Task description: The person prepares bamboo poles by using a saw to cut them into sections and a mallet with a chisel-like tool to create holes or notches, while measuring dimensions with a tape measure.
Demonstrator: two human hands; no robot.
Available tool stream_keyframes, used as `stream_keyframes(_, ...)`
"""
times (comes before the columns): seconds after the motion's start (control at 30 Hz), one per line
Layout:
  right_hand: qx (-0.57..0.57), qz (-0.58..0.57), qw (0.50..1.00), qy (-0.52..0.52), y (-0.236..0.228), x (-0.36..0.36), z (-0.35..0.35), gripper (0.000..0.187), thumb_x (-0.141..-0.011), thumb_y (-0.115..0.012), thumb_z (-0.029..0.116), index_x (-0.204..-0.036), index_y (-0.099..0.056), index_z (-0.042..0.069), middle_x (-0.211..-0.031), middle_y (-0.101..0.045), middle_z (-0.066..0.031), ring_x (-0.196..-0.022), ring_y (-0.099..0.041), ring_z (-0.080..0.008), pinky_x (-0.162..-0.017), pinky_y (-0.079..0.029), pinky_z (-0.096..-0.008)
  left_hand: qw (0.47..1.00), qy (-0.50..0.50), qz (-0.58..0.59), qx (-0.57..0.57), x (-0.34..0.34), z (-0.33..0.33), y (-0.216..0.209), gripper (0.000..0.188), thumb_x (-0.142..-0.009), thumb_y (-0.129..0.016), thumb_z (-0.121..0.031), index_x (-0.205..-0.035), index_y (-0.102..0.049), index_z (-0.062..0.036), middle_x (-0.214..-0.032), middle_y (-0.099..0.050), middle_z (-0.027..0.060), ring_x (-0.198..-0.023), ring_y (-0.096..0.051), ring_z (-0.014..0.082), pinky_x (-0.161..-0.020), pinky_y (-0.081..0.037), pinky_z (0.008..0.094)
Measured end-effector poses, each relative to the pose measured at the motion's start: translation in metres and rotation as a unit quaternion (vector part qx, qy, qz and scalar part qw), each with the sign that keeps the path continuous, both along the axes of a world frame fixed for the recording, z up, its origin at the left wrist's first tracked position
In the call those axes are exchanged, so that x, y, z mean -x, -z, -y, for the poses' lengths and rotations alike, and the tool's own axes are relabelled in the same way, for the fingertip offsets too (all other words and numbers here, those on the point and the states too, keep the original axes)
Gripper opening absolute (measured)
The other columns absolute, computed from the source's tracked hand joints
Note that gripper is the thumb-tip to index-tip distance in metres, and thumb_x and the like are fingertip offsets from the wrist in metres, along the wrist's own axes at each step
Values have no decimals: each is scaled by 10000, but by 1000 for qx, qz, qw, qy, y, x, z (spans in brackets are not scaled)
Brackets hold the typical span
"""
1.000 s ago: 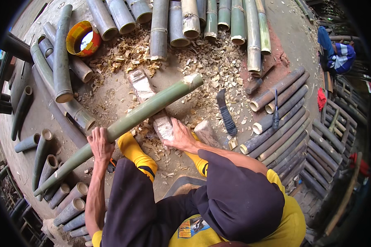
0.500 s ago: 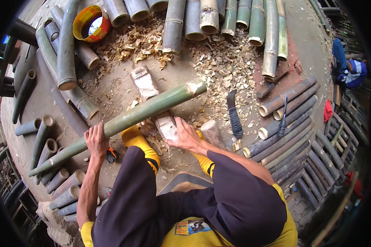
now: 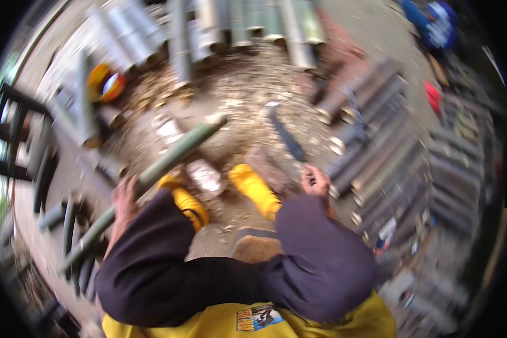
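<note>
My left hand (image 3: 125,198) is closed round a green bamboo pole (image 3: 174,151), which slants from lower left to upper right. The pole crosses over a pale, rough-hewn wood block (image 3: 204,176) lying between my feet in yellow footwear. Beside my right knee is my right hand (image 3: 315,181), its fingers bent but smeared by motion. It is close to the handle end of a machete (image 3: 287,135) with a dark wrapped grip, lying on the ground; whether they touch I cannot tell.
Cut bamboo tubes (image 3: 253,22) line the far side, and a stack of darker tubes (image 3: 377,152) lies at right. Wood shavings (image 3: 248,84) cover the ground between. A yellow-red ring-shaped container (image 3: 104,84) stands far left. Another person (image 3: 436,25) is at the far right.
My right hand has left the wood block and moved right, toward the machete's handle. My left hand still holds the pole. The whole view has shifted and blurred.
</note>
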State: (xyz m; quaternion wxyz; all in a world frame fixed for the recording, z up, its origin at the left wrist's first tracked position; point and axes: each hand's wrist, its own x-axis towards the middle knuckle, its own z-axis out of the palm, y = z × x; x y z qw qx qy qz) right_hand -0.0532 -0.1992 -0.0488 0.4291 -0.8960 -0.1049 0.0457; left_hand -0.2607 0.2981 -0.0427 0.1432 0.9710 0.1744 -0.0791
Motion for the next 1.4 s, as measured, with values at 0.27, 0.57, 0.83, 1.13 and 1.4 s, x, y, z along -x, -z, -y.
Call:
stream_keyframes(0.27, 138, 0, 967, 213, -42, 97, 167, 364, -741, -623, 12, -1099, -563, 16, -866, -613, -151, -743, -619, -276, -695, -502, -373, 935, 209, -285, 32, -120, 21, -126, 593, -579, -701, -277, -1084, -614, 19, -923, -647, 215, -878, -628, 345, -813, -498, 390)
stream_keyframes(0.57, 368, 103, 834, 398, -16, 104, 297, 550, -650, -649, 39, -1168, -481, -34, -1106, -514, -242, -1084, -464, -415, -953, -367, -451, 985, 69, -112, 108, -182, 59, 19, 941, -657, -741, -269, -1428, -251, -46, -1313, -448, 259, -1214, -441, 384, -1021, -365, 414)
stream_keyframes(0.83, 368, -88, 874, 305, 37, 157, 448, 567, -686, -600, 53, -1240, -507, -23, -1241, -521, -250, -1175, -469, -386, -1038, -335, -416, 992, 50, 105, 56, -213, 105, 68, 736, -721, -740, -297, -1341, -403, -87, -1227, -505, 165, -1125, -500, 340, -954, -409, 443)
stream_keyframes(1.13, 384, -6, 802, 457, 9, 102, 411, 455, -756, -658, 233, -1123, -575, -22, -974, -621, -282, -895, -588, -454, -811, -443, -508, 997, -32, 70, -26, -169, 113, 58, 665, -703, -749, -369, -1223, -445, -88, -1117, -543, 82, -1072, -530, 241, -899, -390, 431)
stream_keyframes(1.4, 169, 242, 851, 435, -69, 73, 292, 356, -818, -581, 139, -1075, -549, -105, -852, -634, -196, -689, -611, -262, -633, -501, -356, 985, -65, 137, -84, -182, 130, 60, 662, -659, -781, -316, -1195, -462, -96, -1112, -538, 68, -1054, -516, 222, -900, -385, 402)
